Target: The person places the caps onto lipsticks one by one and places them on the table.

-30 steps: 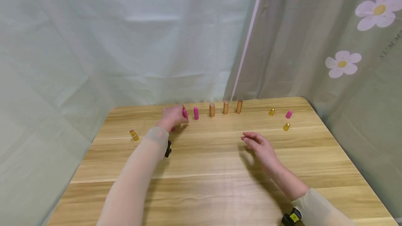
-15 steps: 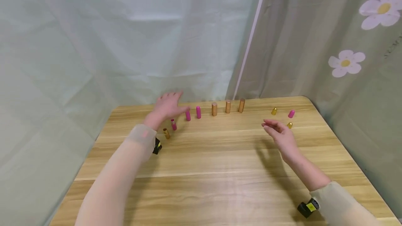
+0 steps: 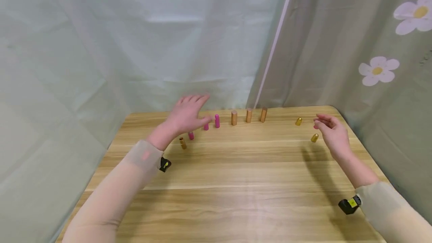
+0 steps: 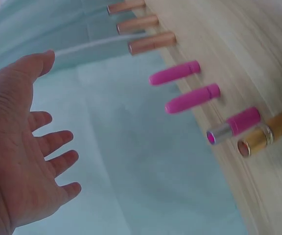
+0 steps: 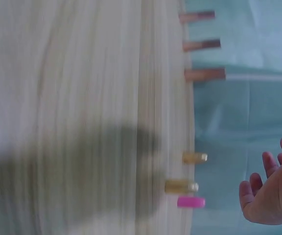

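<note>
My left hand (image 3: 187, 117) is spread in the air above two upright pink tubes (image 3: 206, 126) (image 3: 217, 120), holding nothing. In the left wrist view, the left hand (image 4: 21, 152) is clear of the pink tubes (image 4: 175, 72) (image 4: 193, 98), an uncapped pink tube (image 4: 234, 125) and an uncapped gold tube (image 4: 266, 133). At the right, my right hand (image 3: 335, 136) hovers with loosely bent fingers over a small pink cap (image 3: 315, 126), partly hiding it. The right wrist view shows the right hand (image 5: 270, 193) apart from the pink cap (image 5: 191, 201), holding nothing.
Three copper tubes (image 3: 234, 118) (image 3: 248, 115) (image 3: 263, 115) stand near the back edge of the wooden table (image 3: 219, 205). Two gold caps (image 3: 299, 121) (image 3: 314, 138) are at the right. A curtain (image 3: 189, 36) hangs behind the table.
My left hand has let go of a pink tube, risen and spread its fingers. My right hand has moved right and away from me, to the pink cap. The head view has shifted slightly.
</note>
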Demonstrator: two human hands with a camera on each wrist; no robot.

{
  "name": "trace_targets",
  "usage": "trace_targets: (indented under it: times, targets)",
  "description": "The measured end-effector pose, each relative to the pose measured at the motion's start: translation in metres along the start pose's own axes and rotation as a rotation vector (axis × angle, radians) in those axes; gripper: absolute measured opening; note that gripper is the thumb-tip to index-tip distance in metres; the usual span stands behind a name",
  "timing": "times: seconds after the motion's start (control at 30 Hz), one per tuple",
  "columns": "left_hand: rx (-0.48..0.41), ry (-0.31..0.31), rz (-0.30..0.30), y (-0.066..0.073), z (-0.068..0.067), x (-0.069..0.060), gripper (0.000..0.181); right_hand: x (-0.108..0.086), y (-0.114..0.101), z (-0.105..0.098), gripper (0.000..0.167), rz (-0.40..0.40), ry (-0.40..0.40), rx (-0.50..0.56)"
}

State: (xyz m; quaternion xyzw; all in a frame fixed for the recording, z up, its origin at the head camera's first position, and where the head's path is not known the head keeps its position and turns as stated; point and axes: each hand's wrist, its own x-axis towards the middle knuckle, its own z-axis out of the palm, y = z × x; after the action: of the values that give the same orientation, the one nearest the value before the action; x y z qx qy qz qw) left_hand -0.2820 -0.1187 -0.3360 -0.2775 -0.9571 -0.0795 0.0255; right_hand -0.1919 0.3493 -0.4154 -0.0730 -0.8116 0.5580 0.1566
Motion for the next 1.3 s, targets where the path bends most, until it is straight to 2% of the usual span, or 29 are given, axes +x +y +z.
trace_targets:
  times: [0.1, 0.2, 0.37, 0.63, 0.8, 1.0, 1.17, 1.3]
  targets:
    - [0.015, 0.004, 0.048, 0.013, 0.000, -0.005, 0.091, 0.010, 0.004, -0.008, 0.027, 0.013, 0.028, -0.032]
    - [0.024, 0.019, 0.105, 0.023, 0.003, -0.009, 0.089, 0.018, 0.008, -0.015, 0.035, 0.029, 0.061, -0.085]
    - [0.015, 0.030, 0.205, 0.043, 0.013, -0.018, 0.084, 0.031, 0.018, -0.024, 0.049, 0.054, 0.076, -0.223]
    - [0.002, -0.044, 0.303, 0.078, 0.041, -0.044, 0.079, 0.047, 0.044, -0.033, 0.056, 0.110, -0.026, -0.429]
    - [0.000, -0.083, 0.354, 0.098, 0.060, -0.064, 0.077, 0.054, 0.058, -0.036, 0.059, 0.134, -0.077, -0.508]
    - [-0.007, -0.132, 0.391, 0.112, 0.089, -0.087, 0.075, 0.058, 0.069, -0.032, 0.058, 0.108, -0.111, -0.577]
    - [-0.061, -0.131, 0.371, 0.116, 0.110, -0.104, 0.071, 0.059, 0.072, -0.026, 0.059, 0.126, -0.128, -0.623]
    - [-0.114, -0.128, 0.354, 0.118, 0.120, -0.115, 0.069, 0.060, 0.072, -0.023, 0.058, 0.160, -0.134, -0.642]
